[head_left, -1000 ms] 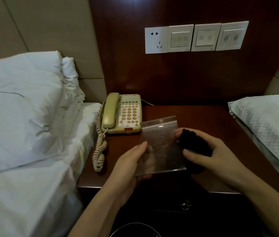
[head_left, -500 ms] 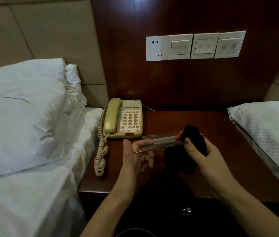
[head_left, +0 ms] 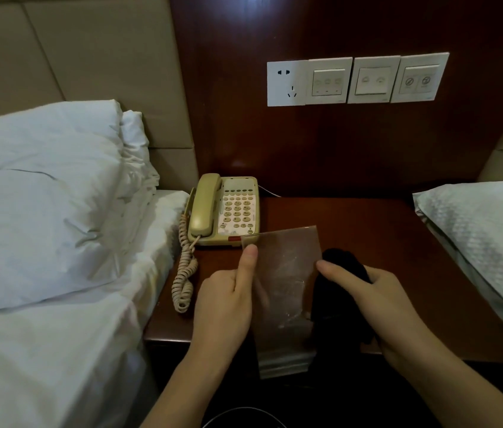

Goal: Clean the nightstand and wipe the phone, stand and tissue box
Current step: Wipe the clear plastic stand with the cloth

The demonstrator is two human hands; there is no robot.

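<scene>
A clear plastic stand is held upright over the front of the dark wooden nightstand, smudged and facing me. My left hand grips its left edge, thumb up along the side. My right hand holds a black cloth against the stand's right edge, thumb on the clear face. A beige corded phone sits at the nightstand's back left, its handset on the cradle. No tissue box is in view.
The phone's coiled cord hangs along the nightstand's left edge. A white-pillowed bed lies close on the left, another pillow on the right. Wall switches and a socket are above. A dark round rim shows at the bottom.
The stand was tipped flat and edge-on half a second ago; it is now turned upright with its face towards me. My right hand with the cloth has stayed at its right edge.
</scene>
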